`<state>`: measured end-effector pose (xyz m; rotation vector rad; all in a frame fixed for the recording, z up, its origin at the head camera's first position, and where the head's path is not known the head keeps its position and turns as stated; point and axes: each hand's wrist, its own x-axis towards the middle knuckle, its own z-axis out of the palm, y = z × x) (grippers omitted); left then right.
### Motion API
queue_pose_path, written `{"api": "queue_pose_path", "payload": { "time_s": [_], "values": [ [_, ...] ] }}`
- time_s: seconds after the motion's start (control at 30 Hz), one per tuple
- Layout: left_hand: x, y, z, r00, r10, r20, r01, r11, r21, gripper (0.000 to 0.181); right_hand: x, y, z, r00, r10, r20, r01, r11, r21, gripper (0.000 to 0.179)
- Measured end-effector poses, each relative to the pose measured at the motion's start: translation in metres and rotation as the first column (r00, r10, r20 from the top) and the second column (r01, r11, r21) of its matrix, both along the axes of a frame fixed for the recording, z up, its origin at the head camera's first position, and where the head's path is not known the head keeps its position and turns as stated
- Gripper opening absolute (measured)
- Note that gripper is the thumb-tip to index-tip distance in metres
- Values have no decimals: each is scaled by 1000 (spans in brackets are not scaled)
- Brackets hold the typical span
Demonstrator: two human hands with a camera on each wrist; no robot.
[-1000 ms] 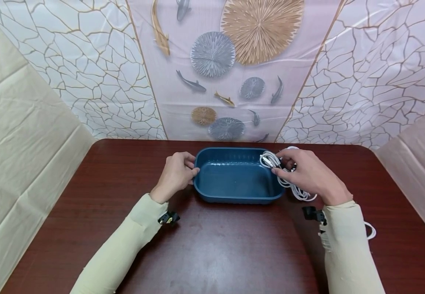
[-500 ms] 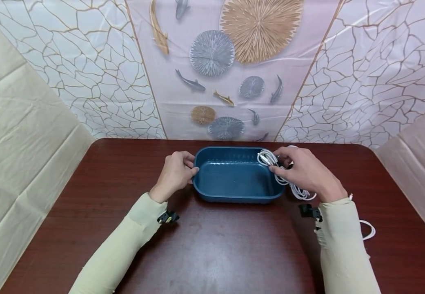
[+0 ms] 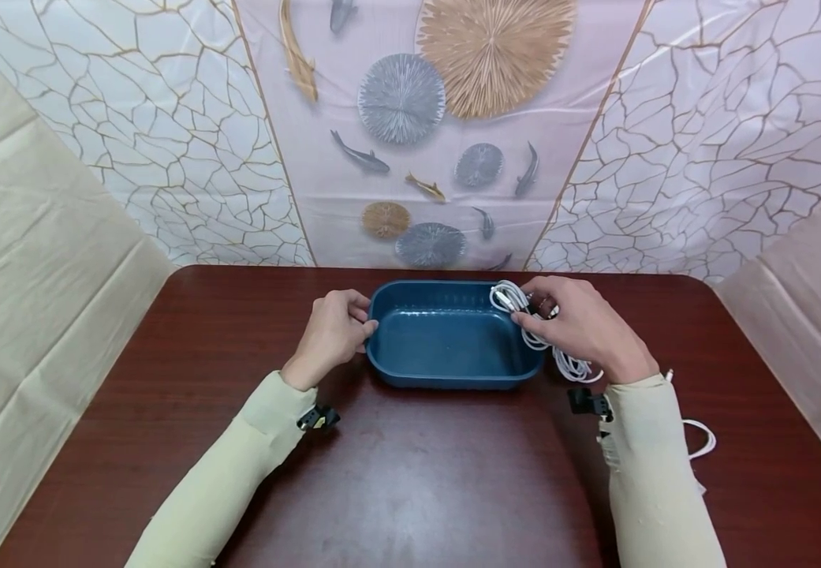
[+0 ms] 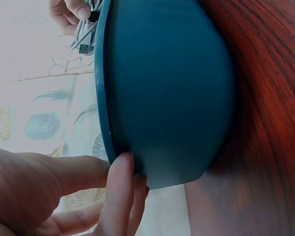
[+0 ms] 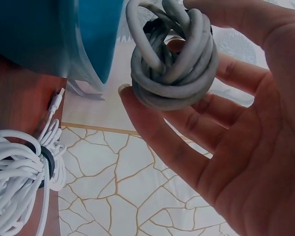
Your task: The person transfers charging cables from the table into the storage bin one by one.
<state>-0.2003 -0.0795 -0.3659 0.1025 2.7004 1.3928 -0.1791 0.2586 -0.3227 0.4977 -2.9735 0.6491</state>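
Note:
A blue rectangular plastic tub stands upright toward the back of the table. At its left end my left hand pinches the rim, thumb and fingers on either side of the wall, as the left wrist view shows. My right hand holds a coiled white USB cable between thumb and fingers, over the tub's right end. The coil, greyish in the right wrist view, is bound by a dark tie. Its USB plug hangs out in the left wrist view.
Beside the tub's right end, a second bundle of white cable with a black tie lies on the table. Another white cable is partly hidden by the right sleeve. A patterned backdrop rises behind the table's far edge.
My right hand has shifted slightly left with the coiled cable, further over the tub. My left hand keeps its hold on the rim. The head view has tilted a little.

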Motion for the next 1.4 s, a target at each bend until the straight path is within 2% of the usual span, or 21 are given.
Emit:
{"api": "queue_pose_path", "payload": {
  "time_s": [0.2,0.6,0.8,1.4],
  "values": [
    [-1,-1,-1,1000,-2,-6,2,1000,1,34,-1,-1,-1,1000,-11,-11,11,1000,-4,31],
    [-2,2,2,1000,-6,-15,6,1000,-10,33,-2,-5,-2,997,-81,-11,80,996,-32,27],
    [0,2,0,1000,4,11,-4,1000,-17,35,-2,-6,-3,997,-80,-4,80,996,-29,24],
    [0,1,0,1000,9,2,-9,1000,-23,33,-3,-12,-4,993,-119,16,120,992,-30,27]
  ]
}}
